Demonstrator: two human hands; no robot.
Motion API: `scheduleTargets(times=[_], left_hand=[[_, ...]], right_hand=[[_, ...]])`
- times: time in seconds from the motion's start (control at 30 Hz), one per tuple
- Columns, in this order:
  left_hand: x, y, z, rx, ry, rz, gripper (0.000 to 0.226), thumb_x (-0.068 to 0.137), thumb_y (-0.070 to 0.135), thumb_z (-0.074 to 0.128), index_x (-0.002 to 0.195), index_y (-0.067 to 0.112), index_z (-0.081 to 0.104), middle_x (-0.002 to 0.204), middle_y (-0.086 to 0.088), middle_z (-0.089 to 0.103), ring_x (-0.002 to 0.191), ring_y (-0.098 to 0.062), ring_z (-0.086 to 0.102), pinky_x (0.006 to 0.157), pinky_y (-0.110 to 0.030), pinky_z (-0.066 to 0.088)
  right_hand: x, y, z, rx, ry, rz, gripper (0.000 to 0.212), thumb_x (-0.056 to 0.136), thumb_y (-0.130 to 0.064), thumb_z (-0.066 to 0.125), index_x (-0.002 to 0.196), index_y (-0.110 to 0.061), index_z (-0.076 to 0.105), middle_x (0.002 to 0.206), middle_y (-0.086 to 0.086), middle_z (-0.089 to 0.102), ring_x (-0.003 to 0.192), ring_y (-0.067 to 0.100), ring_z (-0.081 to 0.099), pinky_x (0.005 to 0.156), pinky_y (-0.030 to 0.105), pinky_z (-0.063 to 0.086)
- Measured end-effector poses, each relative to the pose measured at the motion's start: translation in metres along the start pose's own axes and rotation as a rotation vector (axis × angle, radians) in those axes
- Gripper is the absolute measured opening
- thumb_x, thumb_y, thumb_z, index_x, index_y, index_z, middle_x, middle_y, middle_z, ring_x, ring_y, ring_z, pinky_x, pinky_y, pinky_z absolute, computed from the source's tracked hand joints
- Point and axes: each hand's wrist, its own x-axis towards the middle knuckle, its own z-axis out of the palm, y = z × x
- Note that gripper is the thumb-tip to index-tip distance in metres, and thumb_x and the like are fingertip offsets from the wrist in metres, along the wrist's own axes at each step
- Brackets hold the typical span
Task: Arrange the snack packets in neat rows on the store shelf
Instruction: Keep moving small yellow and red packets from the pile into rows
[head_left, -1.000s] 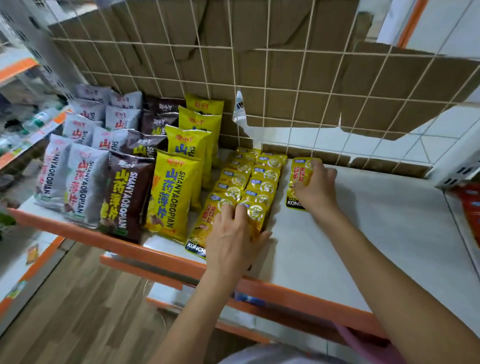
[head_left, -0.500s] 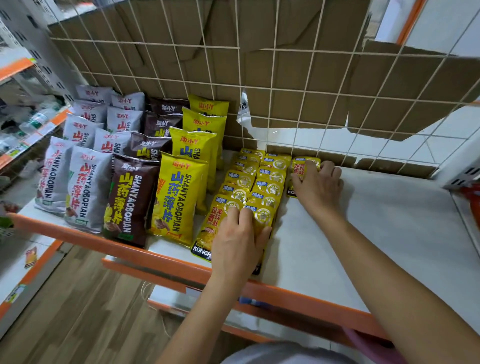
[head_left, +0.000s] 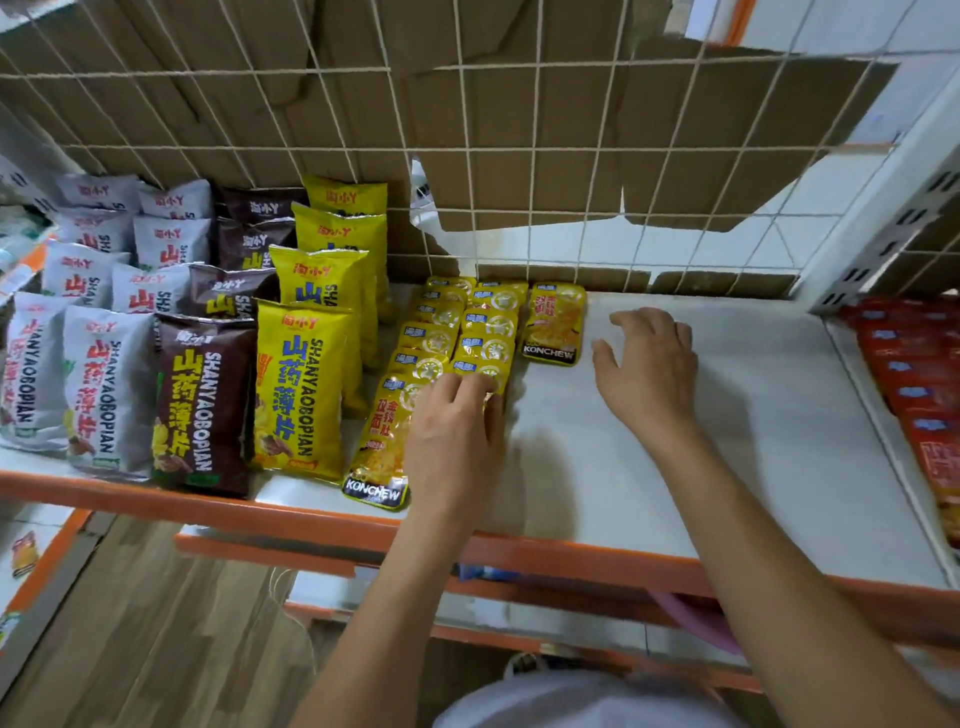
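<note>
I was looking into a shop: a white shelf (head_left: 753, 441) with an orange front edge, a wire grid (head_left: 571, 156) behind it, many identical snack packets (head_left: 301, 384) lined up, red packets (head_left: 919, 395) alongside.

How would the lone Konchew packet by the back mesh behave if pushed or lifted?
The lone Konchew packet lies flat, so it would probably slide, not roll or tip. Its glossy film looks slippery and thin; lifted, it likely flops.

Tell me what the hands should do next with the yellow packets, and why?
Probably the right hand should fetch another packet and lay it in front of the lone packet. That hand is open and empty, and the lone packet sits beside two longer rows, bare shelf before it.
</note>
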Motion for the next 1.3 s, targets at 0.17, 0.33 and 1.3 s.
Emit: scheduleTargets(times=[0.17,0.33,1.3], left_hand=[[0.009,0.052,0.016,-0.107,-0.057,0.082,0.016,0.080,0.020,0.057,0.091,0.014,0.067,0.087,-0.007,0.064,0.081,-0.031,0.058,0.064,-0.032,0.042],[0.004,0.109,0.033,-0.195,-0.091,0.177,0.018,0.080,0.018,0.057,0.093,0.013,0.068,0.090,-0.007,0.066,0.084,-0.033,0.060,0.075,-0.030,0.036],[-0.168,0.551,0.139,-0.471,-0.504,0.538,0.020,0.087,0.017,0.063,0.106,0.014,0.068,0.105,-0.008,0.067,0.095,-0.030,0.060,0.076,-0.037,0.047]], right_hand=[[-0.039,0.042,-0.038,0.072,0.108,0.050,0.037,0.089,-0.020,0.056,0.124,-0.007,0.057,0.131,0.012,0.052,0.122,0.032,0.040,0.096,0.041,0.035],[-0.075,0.095,-0.079,0.063,0.214,0.109,0.033,0.088,-0.018,0.058,0.119,-0.006,0.060,0.123,0.012,0.056,0.116,0.032,0.046,0.097,0.042,0.038],[-0.256,0.491,-0.341,-0.076,0.519,0.714,0.030,0.086,-0.012,0.061,0.116,-0.004,0.060,0.116,0.019,0.061,0.112,0.035,0.050,0.096,0.035,0.033]])
